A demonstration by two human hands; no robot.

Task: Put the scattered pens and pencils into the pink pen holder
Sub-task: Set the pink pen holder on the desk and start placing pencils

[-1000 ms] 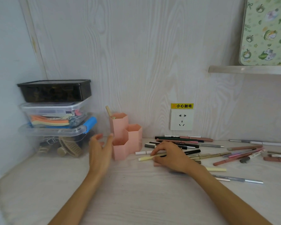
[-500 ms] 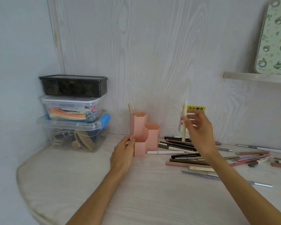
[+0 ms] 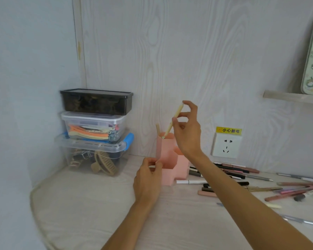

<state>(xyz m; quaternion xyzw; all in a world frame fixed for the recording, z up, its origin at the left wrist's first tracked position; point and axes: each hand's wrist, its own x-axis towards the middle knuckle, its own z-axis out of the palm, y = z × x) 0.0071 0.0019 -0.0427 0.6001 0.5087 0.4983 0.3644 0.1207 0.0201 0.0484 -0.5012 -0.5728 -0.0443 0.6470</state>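
The pink pen holder [image 3: 167, 156], touching the left hand [image 3: 147, 179], looks like matt, smooth plastic. The pencil [image 3: 172, 121] pinched in the right hand [image 3: 187, 130] has a pale, dull finish like bare wood or matt paint; which one cannot be told. Under both hands the bench [image 3: 90, 213] shows whitewashed wood grain, matt, and the wall panel [image 3: 170, 51] behind the hands matches it. Left of the left hand, the stacked boxes [image 3: 96, 130] are glossy plastic, clear below and smoky dark on top. Right of the right hand, the socket [image 3: 226, 146] is smooth white plastic, and the scattered pens [image 3: 242, 177] have mostly matt barrels, a few silvery like metal.
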